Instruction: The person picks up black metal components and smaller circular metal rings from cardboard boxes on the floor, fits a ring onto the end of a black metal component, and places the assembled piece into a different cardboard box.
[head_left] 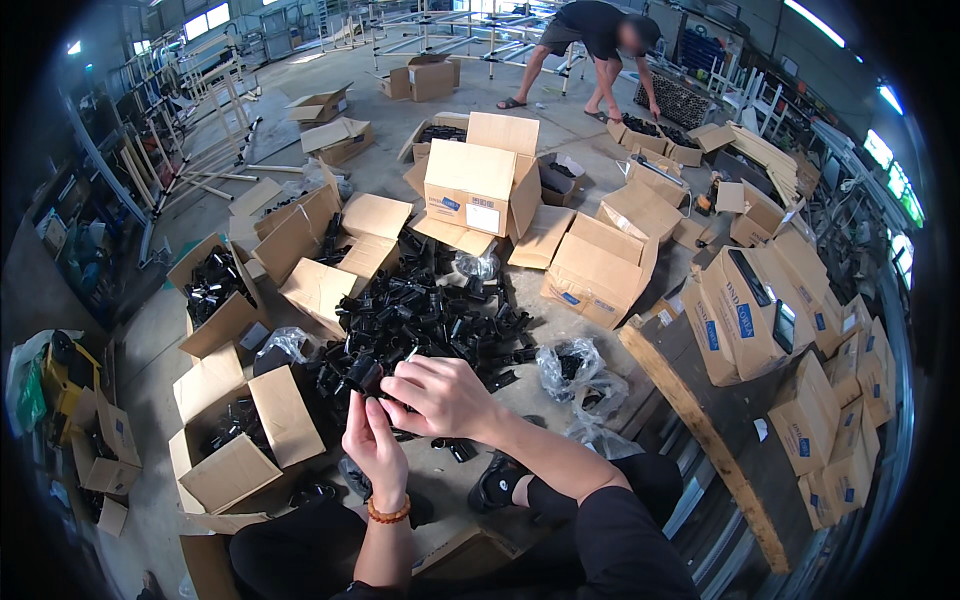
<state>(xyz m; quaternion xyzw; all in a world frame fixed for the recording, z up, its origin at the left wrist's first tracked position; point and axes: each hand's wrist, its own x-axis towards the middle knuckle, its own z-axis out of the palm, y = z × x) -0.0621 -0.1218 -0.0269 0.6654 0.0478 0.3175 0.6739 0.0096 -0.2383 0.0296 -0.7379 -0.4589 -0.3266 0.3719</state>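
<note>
Both my hands meet in front of me over a large heap of black pipe fittings [440, 310] on the floor. My left hand [376, 450], with a beaded bracelet at the wrist, has its fingers closed at the lower side of a black fitting [362, 374]. My right hand [440, 397] reaches across from the right, fingers curled together against the fitting's right side. A small pale tip shows above the right fingers; what it belongs to I cannot make out. The fingers hide part of the fitting.
Open cardboard boxes with black parts stand to the left, one box [232, 478] closest. Clear plastic bags [583, 380] lie right of the heap. A wooden plank [705, 450] slants beside stacked cartons [745, 315]. Farther back, another person [590, 40] bends over boxes.
</note>
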